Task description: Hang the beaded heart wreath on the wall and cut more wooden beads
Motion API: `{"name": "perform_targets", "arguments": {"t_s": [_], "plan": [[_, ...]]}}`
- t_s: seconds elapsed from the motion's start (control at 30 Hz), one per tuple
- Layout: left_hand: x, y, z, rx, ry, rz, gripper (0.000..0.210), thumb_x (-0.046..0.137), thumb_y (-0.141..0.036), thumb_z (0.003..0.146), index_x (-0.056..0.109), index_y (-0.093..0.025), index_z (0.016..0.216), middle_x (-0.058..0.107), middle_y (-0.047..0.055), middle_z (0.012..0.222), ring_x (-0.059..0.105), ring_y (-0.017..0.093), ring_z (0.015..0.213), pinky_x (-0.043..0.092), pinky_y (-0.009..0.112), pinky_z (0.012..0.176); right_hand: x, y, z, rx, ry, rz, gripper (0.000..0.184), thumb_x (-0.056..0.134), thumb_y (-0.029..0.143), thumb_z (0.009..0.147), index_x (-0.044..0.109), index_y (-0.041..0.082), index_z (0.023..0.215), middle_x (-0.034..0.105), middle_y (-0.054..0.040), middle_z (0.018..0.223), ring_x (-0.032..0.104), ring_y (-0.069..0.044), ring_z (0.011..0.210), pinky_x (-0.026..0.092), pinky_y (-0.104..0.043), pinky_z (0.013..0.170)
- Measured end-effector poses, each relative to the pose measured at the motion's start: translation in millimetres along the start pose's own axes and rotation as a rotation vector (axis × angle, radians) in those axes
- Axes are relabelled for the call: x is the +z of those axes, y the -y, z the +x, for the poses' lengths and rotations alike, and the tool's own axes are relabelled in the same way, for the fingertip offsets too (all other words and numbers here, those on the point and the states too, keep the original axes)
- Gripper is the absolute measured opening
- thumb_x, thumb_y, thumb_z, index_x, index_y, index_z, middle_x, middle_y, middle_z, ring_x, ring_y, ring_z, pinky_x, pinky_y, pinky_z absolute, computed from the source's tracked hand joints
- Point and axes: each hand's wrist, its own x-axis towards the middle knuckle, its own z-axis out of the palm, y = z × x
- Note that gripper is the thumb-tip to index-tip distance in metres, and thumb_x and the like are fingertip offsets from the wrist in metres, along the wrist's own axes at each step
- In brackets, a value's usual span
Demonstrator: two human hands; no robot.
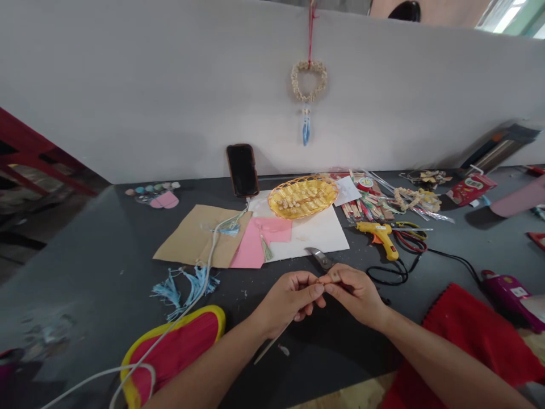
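Note:
Both hands meet above the dark table, fingertips pinched together. My left hand (293,298) is closed on a thin pale stick (272,343), which sticks out below it toward the lower left. My right hand (355,292) is closed too, its thumb and forefinger touching the left fingertips. Whatever sits between those fingertips is too small to make out. Just behind the right hand lies a pair of cutters (319,258), its handles hidden. A yellow glue gun (381,236) rests beyond that hand to the right, and a yellow woven basket (276,196) with small pale pieces stands farther back.
Blue tassels (183,289), brown paper (200,233) and pink paper (251,250) lie left. A white cable (208,261) crosses there. A phone (242,170) leans on the wall, below and left of a hanging heart wreath (293,85). Red cloth (472,335) covers the right front edge.

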Motion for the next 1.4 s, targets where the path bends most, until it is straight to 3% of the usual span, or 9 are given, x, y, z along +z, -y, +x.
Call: {"name": "perform_targets", "arguments": {"t_s": [0.17,0.43,0.57,0.67,0.83,1.13,1.3,1.4], "plan": [[0.5,-1.6,-2.2,-0.001,0.007,0.001,0.043,0.078,-0.051,0.068,0.058,-0.013,0.076,0.063,0.0,0.063,0.041,0.003,0.044,0.021,0.016,0.039,1.1,0.8,-2.1,0.132,-0.015,0.013,0.019,0.064,0.038,0.087,0.067,0.019,0.086,0.066,-0.0015,0.074,0.061,-0.012,0.066,0.049,-0.023,0.06],[4.0,-1.8,-3.0,0.035,-0.048,0.052,0.042,0.075,-0.053,0.07,0.059,-0.014,0.076,0.063,0.0,0.065,0.041,0.003,0.045,0.021,0.017,0.041,2.4,3.6,-2.9,0.049,-0.009,-0.084,0.018,0.055,0.031,0.093,0.062,0.019,0.081,0.062,-0.0014,0.073,0.058,-0.012,0.066,0.047,-0.023,0.061],[5.6,-2.1,-3.8,0.052,-0.074,0.101,0.042,0.072,-0.053,0.071,0.059,-0.014,0.076,0.062,0.0,0.064,0.041,0.004,0.046,0.022,0.017,0.041,2.4,0.6,-2.7,0.043,0.008,-0.08,0.014,0.053,0.03,0.094,0.063,0.02,0.091,0.065,-0.0029,0.08,0.062,-0.013,0.072,0.05,-0.024,0.065],[5.0,-1.9,-3.7,0.031,-0.058,0.092,0.042,0.073,-0.054,0.071,0.057,-0.015,0.074,0.062,-0.001,0.063,0.04,0.004,0.046,0.02,0.017,0.041,1.5,-0.2,-3.0,0.011,0.022,-0.054,0.013,0.054,0.026,0.093,0.065,0.021,0.099,0.067,-0.0034,0.083,0.064,-0.013,0.074,0.051,-0.024,0.065],[3.6,-1.2,-2.7,-0.01,0.009,0.031,0.043,0.075,-0.053,0.07,0.056,-0.014,0.074,0.061,-0.001,0.062,0.037,0.003,0.044,0.018,0.017,0.04,-0.6,2.4,-3.0,-0.077,0.019,-0.058,0.01,0.057,0.02,0.092,0.067,0.021,0.094,0.067,-0.0026,0.081,0.063,-0.012,0.074,0.05,-0.024,0.066],[4.5,-3.1,-2.5,-0.006,0.015,0.027,0.041,0.076,-0.05,0.07,0.058,-0.014,0.076,0.062,0.0,0.065,0.039,0.002,0.045,0.019,0.017,0.04,-2.8,3.2,0.4,-0.045,0.051,-0.069,0.011,0.056,0.021,0.093,0.067,0.021,0.092,0.067,-0.0015,0.081,0.062,-0.011,0.074,0.049,-0.023,0.069],[2.9,-2.0,-1.8,0.011,-0.002,0.03,0.04,0.074,-0.05,0.072,0.059,-0.014,0.078,0.062,-0.001,0.065,0.04,0.002,0.046,0.02,0.016,0.04,-2.2,-0.2,-3.0,0.083,0.034,-0.007,0.017,0.052,0.028,0.095,0.066,0.02,0.1,0.066,-0.0023,0.081,0.058,-0.009,0.061,0.047,-0.022,0.057],[2.7,-2.3,-2.1,0.016,-0.012,0.041,0.04,0.074,-0.051,0.073,0.06,-0.014,0.08,0.062,-0.001,0.066,0.044,0.003,0.047,0.024,0.016,0.04,-2.4,-0.2,-4.1,0.121,0.039,0.006,0.019,0.054,0.033,0.093,0.067,0.02,0.098,0.066,-0.0031,0.081,0.059,-0.011,0.063,0.047,-0.023,0.057]]}}
